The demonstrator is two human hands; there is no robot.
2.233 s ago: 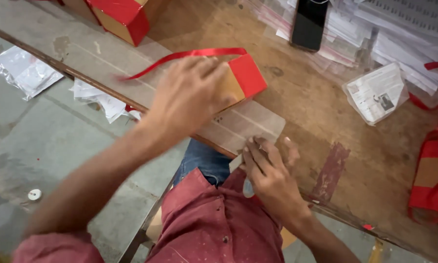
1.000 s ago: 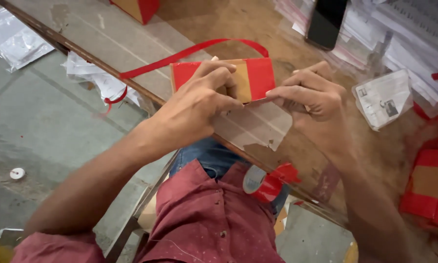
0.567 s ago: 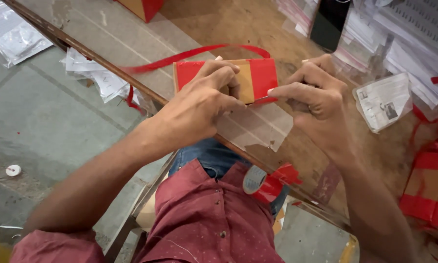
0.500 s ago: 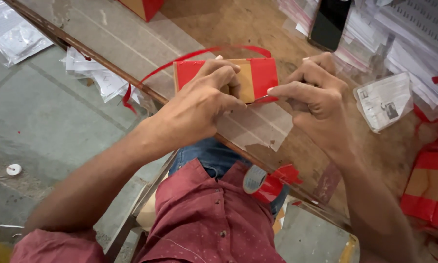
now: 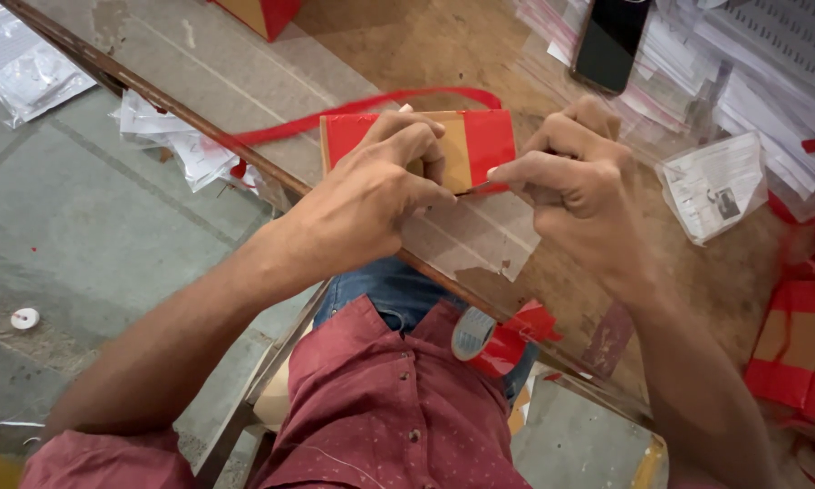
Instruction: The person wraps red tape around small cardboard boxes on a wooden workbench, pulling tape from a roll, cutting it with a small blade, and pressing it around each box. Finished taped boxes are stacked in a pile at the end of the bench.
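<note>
A small brown cardboard box (image 5: 469, 145) with red tape bands at both ends lies on the wooden table (image 5: 398, 45), near its front edge. My left hand (image 5: 371, 195) covers the box's left and middle part, fingers pressing on it. My right hand (image 5: 579, 186) pinches a thin red strip of tape at the box's lower right corner. A long red tape strip (image 5: 371, 104) curves from behind the box out to the left, over the table edge.
A roll of red tape (image 5: 493, 344) rests in my lap. A black phone (image 5: 611, 41) and plastic sleeves with papers (image 5: 715, 181) lie at the back right. Red-and-brown boxes (image 5: 801, 349) stand at right, another (image 5: 258, 14) at the top. Plastic wrappers (image 5: 176, 145) litter the floor at left.
My right hand came up from the table edge to the box's right corner and pinched the tape. The box shifted slightly; the loose red strip swung a little behind it.
</note>
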